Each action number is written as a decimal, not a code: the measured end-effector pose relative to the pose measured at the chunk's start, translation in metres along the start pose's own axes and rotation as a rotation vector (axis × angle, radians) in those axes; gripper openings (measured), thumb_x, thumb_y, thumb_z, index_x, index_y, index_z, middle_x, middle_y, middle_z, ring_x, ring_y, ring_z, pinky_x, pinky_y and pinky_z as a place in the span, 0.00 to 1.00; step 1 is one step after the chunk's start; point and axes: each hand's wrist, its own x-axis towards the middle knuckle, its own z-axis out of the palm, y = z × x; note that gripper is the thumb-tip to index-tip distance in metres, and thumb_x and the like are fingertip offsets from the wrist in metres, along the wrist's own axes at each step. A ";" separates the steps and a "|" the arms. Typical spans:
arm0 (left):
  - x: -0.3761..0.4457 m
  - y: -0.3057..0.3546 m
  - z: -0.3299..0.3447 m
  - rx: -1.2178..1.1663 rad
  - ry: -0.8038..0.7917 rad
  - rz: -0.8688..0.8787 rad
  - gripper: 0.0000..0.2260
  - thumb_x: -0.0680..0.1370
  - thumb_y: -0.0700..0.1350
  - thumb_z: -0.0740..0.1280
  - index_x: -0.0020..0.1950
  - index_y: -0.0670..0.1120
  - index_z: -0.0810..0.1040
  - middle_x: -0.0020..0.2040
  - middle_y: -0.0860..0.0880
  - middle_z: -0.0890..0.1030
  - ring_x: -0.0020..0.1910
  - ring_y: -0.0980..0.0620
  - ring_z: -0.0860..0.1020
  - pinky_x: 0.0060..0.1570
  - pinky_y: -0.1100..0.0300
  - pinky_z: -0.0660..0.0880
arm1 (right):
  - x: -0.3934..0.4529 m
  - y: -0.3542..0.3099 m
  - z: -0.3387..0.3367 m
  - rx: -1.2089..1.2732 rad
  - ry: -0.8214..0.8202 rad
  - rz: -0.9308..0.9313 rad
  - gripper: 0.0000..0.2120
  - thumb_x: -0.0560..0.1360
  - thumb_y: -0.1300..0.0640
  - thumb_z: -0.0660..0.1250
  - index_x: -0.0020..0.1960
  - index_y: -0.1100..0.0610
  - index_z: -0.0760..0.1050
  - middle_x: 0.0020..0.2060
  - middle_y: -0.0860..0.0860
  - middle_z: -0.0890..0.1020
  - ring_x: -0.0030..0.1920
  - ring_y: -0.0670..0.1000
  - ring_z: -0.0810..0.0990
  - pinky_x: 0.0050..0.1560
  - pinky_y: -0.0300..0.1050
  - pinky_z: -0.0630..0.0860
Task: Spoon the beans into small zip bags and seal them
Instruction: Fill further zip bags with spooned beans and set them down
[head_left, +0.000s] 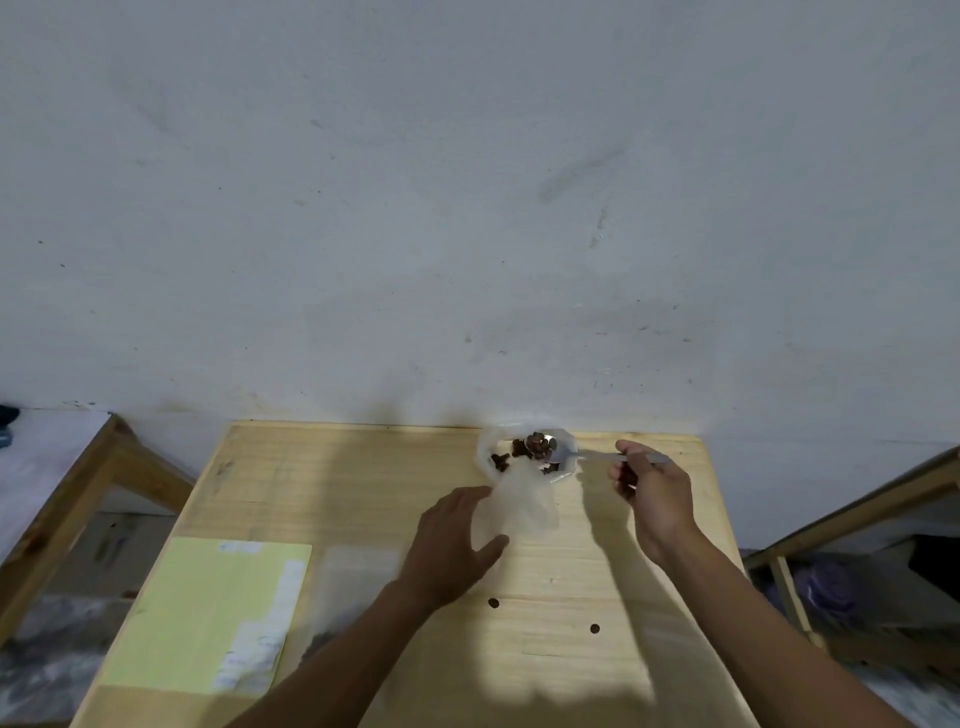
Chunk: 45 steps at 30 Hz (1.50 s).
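A clear plastic container (485, 457) with dark brown beans (519, 448) stands at the table's far edge. My right hand (655, 493) grips the handle of a metal spoon (587, 457); its bowl, loaded with beans, hovers over the container. A small clear zip bag (522, 506) stands just in front of the container. My left hand (457, 540) is beside the bag's left side, fingers touching its edge; whether they pinch it is unclear. Another clear bag (358, 577) lies flat at the left of my left forearm, with dark beans at its near end.
A pale yellow sheet (208, 613) lies on the wooden table (571, 649) at the near left. Two loose beans (493, 603) lie on the tabletop near the middle. A white wall rises behind. Wooden frames stand to the left and right of the table.
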 end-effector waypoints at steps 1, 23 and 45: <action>0.000 -0.001 -0.002 -0.030 0.014 -0.046 0.28 0.74 0.58 0.69 0.70 0.49 0.69 0.66 0.52 0.74 0.64 0.53 0.73 0.63 0.56 0.69 | -0.003 -0.008 -0.001 -0.016 0.000 -0.037 0.10 0.81 0.65 0.59 0.53 0.62 0.79 0.36 0.55 0.76 0.36 0.51 0.75 0.42 0.43 0.75; 0.009 0.005 -0.004 -0.046 -0.057 -0.138 0.28 0.73 0.57 0.71 0.69 0.49 0.69 0.67 0.52 0.71 0.62 0.52 0.74 0.60 0.56 0.71 | -0.025 -0.005 0.009 -0.571 0.025 -0.705 0.09 0.81 0.61 0.61 0.54 0.55 0.80 0.48 0.50 0.80 0.44 0.45 0.78 0.39 0.29 0.68; 0.040 0.009 0.003 -0.068 -0.167 0.025 0.30 0.71 0.60 0.66 0.70 0.52 0.67 0.76 0.57 0.63 0.66 0.50 0.73 0.65 0.51 0.70 | 0.030 0.048 0.047 -0.160 0.217 0.044 0.11 0.81 0.66 0.58 0.50 0.63 0.80 0.43 0.55 0.82 0.40 0.51 0.78 0.47 0.45 0.77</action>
